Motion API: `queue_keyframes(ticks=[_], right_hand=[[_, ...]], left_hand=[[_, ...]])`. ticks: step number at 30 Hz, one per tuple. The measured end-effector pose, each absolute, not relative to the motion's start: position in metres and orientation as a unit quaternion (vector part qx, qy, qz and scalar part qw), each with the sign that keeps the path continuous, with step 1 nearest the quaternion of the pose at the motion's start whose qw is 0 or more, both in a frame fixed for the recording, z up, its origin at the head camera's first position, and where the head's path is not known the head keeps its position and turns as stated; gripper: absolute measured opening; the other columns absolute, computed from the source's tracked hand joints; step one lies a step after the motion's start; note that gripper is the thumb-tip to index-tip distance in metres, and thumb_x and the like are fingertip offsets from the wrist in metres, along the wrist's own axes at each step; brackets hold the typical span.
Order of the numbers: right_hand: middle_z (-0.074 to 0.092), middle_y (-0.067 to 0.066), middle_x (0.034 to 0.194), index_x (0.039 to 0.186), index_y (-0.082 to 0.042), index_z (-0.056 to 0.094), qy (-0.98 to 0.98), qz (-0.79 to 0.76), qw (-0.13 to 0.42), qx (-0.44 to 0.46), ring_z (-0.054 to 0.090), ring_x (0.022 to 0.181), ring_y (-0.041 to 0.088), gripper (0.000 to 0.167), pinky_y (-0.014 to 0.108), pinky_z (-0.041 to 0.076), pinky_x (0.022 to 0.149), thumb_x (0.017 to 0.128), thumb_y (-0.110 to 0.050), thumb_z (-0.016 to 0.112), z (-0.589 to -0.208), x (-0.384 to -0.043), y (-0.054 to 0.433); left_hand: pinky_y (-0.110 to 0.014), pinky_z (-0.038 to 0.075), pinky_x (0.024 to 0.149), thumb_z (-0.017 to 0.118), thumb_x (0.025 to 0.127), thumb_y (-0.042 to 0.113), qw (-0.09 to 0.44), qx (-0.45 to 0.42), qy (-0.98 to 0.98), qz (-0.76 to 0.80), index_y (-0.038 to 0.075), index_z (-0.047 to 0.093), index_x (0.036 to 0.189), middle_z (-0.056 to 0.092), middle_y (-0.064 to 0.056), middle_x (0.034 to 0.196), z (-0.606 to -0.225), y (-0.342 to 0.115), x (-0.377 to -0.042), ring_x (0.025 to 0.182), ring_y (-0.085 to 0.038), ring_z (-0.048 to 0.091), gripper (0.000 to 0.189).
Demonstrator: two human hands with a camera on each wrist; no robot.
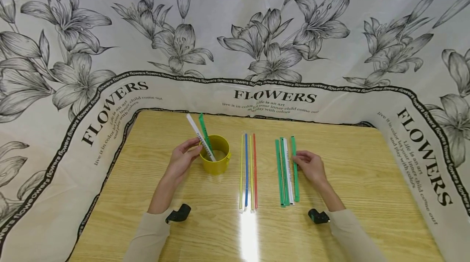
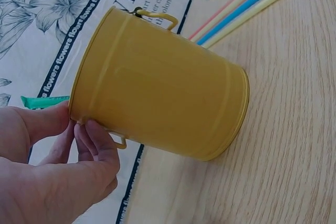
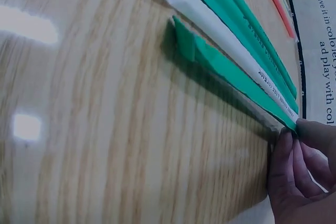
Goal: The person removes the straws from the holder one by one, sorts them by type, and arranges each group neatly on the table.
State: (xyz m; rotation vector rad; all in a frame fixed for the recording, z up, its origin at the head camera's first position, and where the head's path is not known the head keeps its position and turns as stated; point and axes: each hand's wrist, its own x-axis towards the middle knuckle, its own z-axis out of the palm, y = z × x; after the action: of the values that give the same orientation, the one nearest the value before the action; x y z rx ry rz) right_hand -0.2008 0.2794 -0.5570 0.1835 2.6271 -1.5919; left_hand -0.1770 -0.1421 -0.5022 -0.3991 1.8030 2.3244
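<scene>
At the left, my left hand (image 1: 180, 158) pinches the rim of a small yellow metal bucket (image 1: 215, 167) between thumb and fingers. Inside it lean a white paper-wrapped straw (image 1: 193, 124) and a green paper-wrapped straw (image 1: 202, 124). My right hand (image 1: 311, 166) pinches another green wrapped straw (image 1: 295, 184) near its far end; in the right wrist view this straw (image 3: 226, 69) lies along the table. Just left of it lie several wrapped straws: a white one (image 1: 289, 172) and green ones (image 1: 278, 168). The bucket's small handle loop (image 2: 160, 17) shows in the left wrist view.
Between bucket and wrapped straws lie bare plastic straws: a blue one (image 1: 246, 168), a red one (image 1: 255, 172) and yellow ones (image 1: 241, 180). Behind the wooden table (image 1: 349, 143) hangs a white flower-printed cloth (image 1: 205, 54), which also borders both sides.
</scene>
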Motion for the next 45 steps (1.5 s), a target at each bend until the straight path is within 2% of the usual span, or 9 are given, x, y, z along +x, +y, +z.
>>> queue_keyframes(ticks=[5, 11, 16, 20, 26, 30, 37, 42, 45], right_hand=[[0.071, 0.025, 0.106, 0.122, 0.01, 0.067, 0.877, -0.477, 0.013, 0.054, 0.066, 0.076, 0.006, 0.032, 0.02, 0.059, 0.063, 0.099, -0.011, 0.07, -0.557, -0.203, 0.275], [0.07, 0.025, 0.103, 0.12, 0.01, 0.066, 0.89, -0.454, 0.008, 0.046, 0.071, 0.083, 0.023, 0.032, 0.022, 0.06, 0.063, 0.099, -0.013, 0.071, -0.552, -0.202, 0.27], [0.068, 0.023, 0.102, 0.119, 0.01, 0.064, 0.894, -0.446, 0.0, 0.048, 0.068, 0.08, 0.021, 0.032, 0.021, 0.057, 0.059, 0.098, -0.012, 0.072, -0.548, -0.202, 0.269], [0.069, 0.021, 0.104, 0.118, 0.008, 0.065, 0.902, -0.429, -0.016, 0.045, 0.067, 0.087, 0.026, 0.029, 0.019, 0.054, 0.064, 0.099, -0.013, 0.07, -0.544, -0.204, 0.268], [0.069, 0.023, 0.108, 0.118, 0.007, 0.066, 0.902, -0.43, -0.026, 0.02, 0.068, 0.099, 0.037, 0.027, 0.018, 0.052, 0.073, 0.101, -0.014, 0.066, -0.538, -0.209, 0.264], [0.069, 0.023, 0.109, 0.118, 0.006, 0.066, 0.894, -0.448, -0.015, 0.013, 0.068, 0.099, 0.036, 0.025, 0.017, 0.054, 0.073, 0.103, -0.015, 0.065, -0.532, -0.213, 0.257], [0.066, 0.024, 0.112, 0.123, 0.006, 0.063, 0.875, -0.485, 0.0, -0.001, 0.066, 0.104, 0.041, 0.03, 0.038, 0.061, 0.082, 0.104, -0.017, 0.063, -0.512, -0.22, 0.239], [0.067, 0.021, 0.114, 0.123, 0.003, 0.064, 0.875, -0.483, -0.001, -0.014, 0.066, 0.103, 0.038, 0.03, 0.034, 0.06, 0.08, 0.105, -0.021, 0.063, -0.501, -0.226, 0.23], [0.067, 0.022, 0.115, 0.123, 0.003, 0.064, 0.876, -0.482, -0.006, -0.027, 0.066, 0.103, 0.037, 0.031, 0.028, 0.059, 0.078, 0.104, -0.021, 0.064, -0.497, -0.229, 0.225]], left_hand=[[-0.025, 0.053, 0.097, 0.058, 0.103, 0.0, 0.086, -0.131, 0.604, 0.782, -0.005, 0.053, 0.142, 0.051, -0.011, 0.138, -0.502, -0.142, -0.177, 0.11, -0.011, 0.059, 0.039], [-0.024, 0.054, 0.095, 0.058, 0.103, -0.001, 0.084, -0.128, 0.601, 0.785, -0.006, 0.052, 0.141, 0.051, -0.011, 0.137, -0.502, -0.142, -0.178, 0.11, -0.011, 0.059, 0.039], [-0.026, 0.053, 0.097, 0.058, 0.103, 0.0, 0.085, -0.128, 0.601, 0.785, -0.006, 0.053, 0.141, 0.052, -0.011, 0.137, -0.502, -0.141, -0.178, 0.112, -0.013, 0.058, 0.039], [-0.027, 0.053, 0.099, 0.058, 0.103, -0.001, 0.085, -0.129, 0.599, 0.785, -0.007, 0.052, 0.141, 0.051, -0.012, 0.137, -0.502, -0.141, -0.178, 0.111, -0.013, 0.058, 0.039], [-0.023, 0.053, 0.095, 0.058, 0.103, 0.0, 0.088, -0.127, 0.603, 0.783, -0.006, 0.053, 0.141, 0.051, -0.012, 0.138, -0.503, -0.143, -0.177, 0.111, -0.013, 0.058, 0.039], [-0.024, 0.053, 0.096, 0.058, 0.103, 0.001, 0.089, -0.122, 0.605, 0.782, -0.006, 0.053, 0.141, 0.05, -0.012, 0.137, -0.503, -0.144, -0.176, 0.113, -0.015, 0.057, 0.039], [-0.034, 0.049, 0.107, 0.058, 0.104, 0.001, 0.09, -0.124, 0.607, 0.78, -0.005, 0.052, 0.142, 0.049, -0.013, 0.141, -0.503, -0.144, -0.176, 0.126, -0.026, 0.052, 0.039], [-0.039, 0.046, 0.111, 0.058, 0.104, 0.001, 0.091, -0.124, 0.608, 0.779, -0.005, 0.052, 0.143, 0.048, -0.014, 0.141, -0.502, -0.144, -0.176, 0.128, -0.027, 0.051, 0.04], [-0.036, 0.048, 0.108, 0.058, 0.104, 0.001, 0.09, -0.124, 0.609, 0.778, -0.005, 0.052, 0.143, 0.049, -0.013, 0.141, -0.502, -0.143, -0.176, 0.127, -0.027, 0.051, 0.04]])
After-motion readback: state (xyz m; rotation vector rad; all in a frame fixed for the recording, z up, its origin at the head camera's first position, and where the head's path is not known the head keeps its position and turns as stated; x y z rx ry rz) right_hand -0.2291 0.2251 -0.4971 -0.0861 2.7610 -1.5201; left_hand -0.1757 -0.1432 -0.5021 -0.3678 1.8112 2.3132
